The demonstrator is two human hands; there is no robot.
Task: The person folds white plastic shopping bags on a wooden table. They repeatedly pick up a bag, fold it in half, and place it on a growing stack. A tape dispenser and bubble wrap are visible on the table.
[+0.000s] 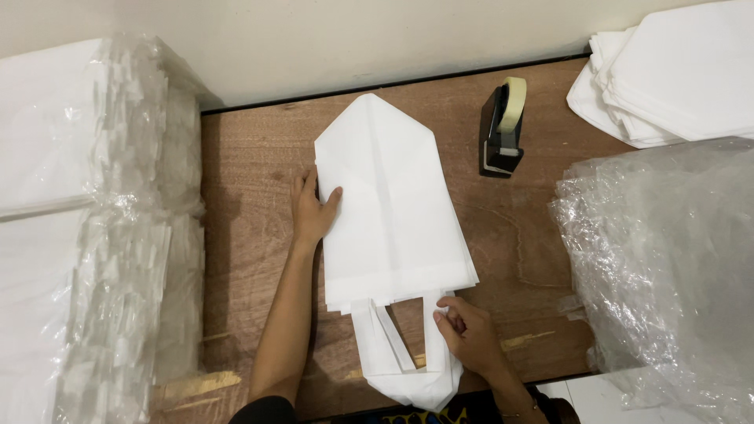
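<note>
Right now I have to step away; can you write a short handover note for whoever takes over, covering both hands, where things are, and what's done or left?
Left hand: flat on the left edge of the stack of white bags, holding it down.
Right hand: pinching the bag handles at the near end.
The stack lies mid-table, its far corners folded to a point.
Tape dispenser stands to the right, untouched.
More folded bags lie far right; plastic-wrapped bundles on both sides.
Done: corners folded. Left: handles not yet folded in, no tape applied.

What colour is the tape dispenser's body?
Black, with a pale yellowish tape roll on the tape dispenser; head view.
</note>
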